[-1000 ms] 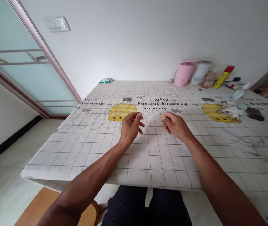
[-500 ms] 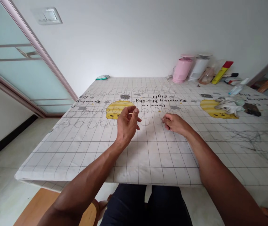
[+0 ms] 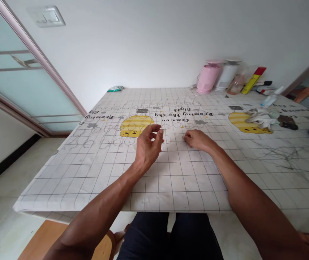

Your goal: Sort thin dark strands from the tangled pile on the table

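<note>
My left hand (image 3: 148, 147) is held above the tablecloth (image 3: 89, 177), with its thumb brought toward the curled fingers in a pinch. My right hand (image 3: 198, 139) is low over the cloth to its right, fingertips pressed together. Anything in either pinch is too thin or small to make out. Rows of thin grey loops (image 3: 89, 142) spread over the cloth beyond and left of my hands; whether they are printed or loose pieces I cannot tell. A tangle of thin dark strands (image 3: 284, 155) lies to the right.
At the back right stand a pink cylinder device (image 3: 207, 78), a white one (image 3: 227, 77), a glass bottle (image 3: 236, 86) and a yellow box with a red end (image 3: 253, 81). Pale gloves (image 3: 261, 119) and a clear bottle (image 3: 272, 98) lie nearer. A green packet (image 3: 115, 89) sits back left.
My right hand has shifted slightly left and its fingers have closed tighter. The left thumb and fingers have drawn closer together. The camera view has turned a little.
</note>
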`<state>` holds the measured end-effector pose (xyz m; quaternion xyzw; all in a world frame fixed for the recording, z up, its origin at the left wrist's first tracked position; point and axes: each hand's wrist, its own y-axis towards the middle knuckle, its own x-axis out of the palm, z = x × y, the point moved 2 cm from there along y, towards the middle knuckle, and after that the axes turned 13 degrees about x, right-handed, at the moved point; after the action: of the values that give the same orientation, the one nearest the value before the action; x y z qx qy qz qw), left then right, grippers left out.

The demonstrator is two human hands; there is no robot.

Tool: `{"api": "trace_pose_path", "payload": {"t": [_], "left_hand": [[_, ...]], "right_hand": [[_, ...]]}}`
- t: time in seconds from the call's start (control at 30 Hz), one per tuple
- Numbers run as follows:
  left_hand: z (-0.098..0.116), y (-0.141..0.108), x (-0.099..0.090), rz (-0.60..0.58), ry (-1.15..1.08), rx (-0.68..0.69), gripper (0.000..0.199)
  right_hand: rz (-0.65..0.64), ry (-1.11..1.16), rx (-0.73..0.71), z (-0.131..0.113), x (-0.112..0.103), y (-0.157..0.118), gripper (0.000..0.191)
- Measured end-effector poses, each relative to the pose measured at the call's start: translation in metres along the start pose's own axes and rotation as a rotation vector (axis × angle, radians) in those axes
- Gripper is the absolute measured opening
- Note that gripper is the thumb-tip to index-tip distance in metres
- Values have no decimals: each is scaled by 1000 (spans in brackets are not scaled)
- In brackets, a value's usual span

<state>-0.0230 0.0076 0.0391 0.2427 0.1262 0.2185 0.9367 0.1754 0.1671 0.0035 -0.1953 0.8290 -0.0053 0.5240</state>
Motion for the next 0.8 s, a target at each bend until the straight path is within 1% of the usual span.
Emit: {"api": "trace_pose_path", "payload": {"t": [0.1,0.23,0.4,0.5,0.6,0.67,0.73,0.77,0.8], "left_hand": [[-1,-1,0,-7,6,-1,36],[-5,0,0,-3,53,-3,37],[-9,2,2,14,31,33,32],[-10,2,4,17,45,53,32],[-7,-1,5,-36,100,94,33],[-5,-3,5,-66,144,110,31],[-5,-4,4,-92,180,118,29],[-5,-4,4,-104,192,123,27],[-5,-4,3,-118,201,130,27]], "right_hand": [[33,-26,-11,-2,0,0,31],[56,3,5,1,0,-2,31],[210,5,42,3,-5,-14,23],[241,-37,20,-9,-13,-30,20],[209,-133,-108,-31,-23,-57,25],[164,-218,-172,-40,-31,-76,25],[141,-297,-187,-34,-44,-91,23],[148,-332,-171,-23,-54,-95,22],[172,-366,-134,-6,-65,-96,21]]}}
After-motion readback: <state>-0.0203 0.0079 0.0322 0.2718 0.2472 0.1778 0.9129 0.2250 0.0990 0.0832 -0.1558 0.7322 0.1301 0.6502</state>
